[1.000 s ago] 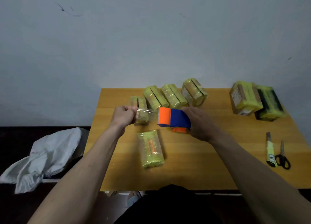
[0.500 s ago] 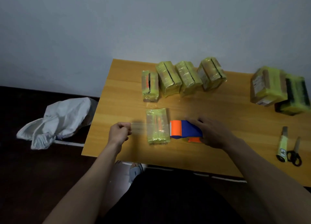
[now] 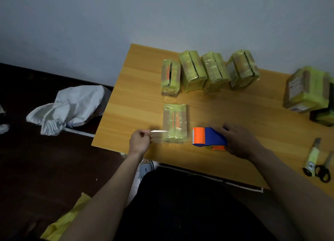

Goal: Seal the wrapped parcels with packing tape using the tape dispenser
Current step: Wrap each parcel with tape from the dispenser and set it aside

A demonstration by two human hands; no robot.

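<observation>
A yellow-wrapped parcel (image 3: 174, 123) lies flat near the front left of the wooden table (image 3: 235, 117). My right hand (image 3: 238, 141) grips the orange and blue tape dispenser (image 3: 207, 136) just right of the parcel. A strip of clear tape (image 3: 159, 135) stretches from the dispenser across the parcel's near end to my left hand (image 3: 140, 141), which pinches the tape's free end left of the parcel.
Several more wrapped parcels (image 3: 209, 72) stand in a row at the back. Two larger parcels (image 3: 307, 90) sit far right. A utility knife (image 3: 313, 155) and scissors (image 3: 323, 170) lie at the right front. A white sack (image 3: 70, 107) lies on the floor left.
Both hands came down from above the table to the flat parcel, and the tape strip now lies across its near end. The dispenser shifted slightly right of the parcel.
</observation>
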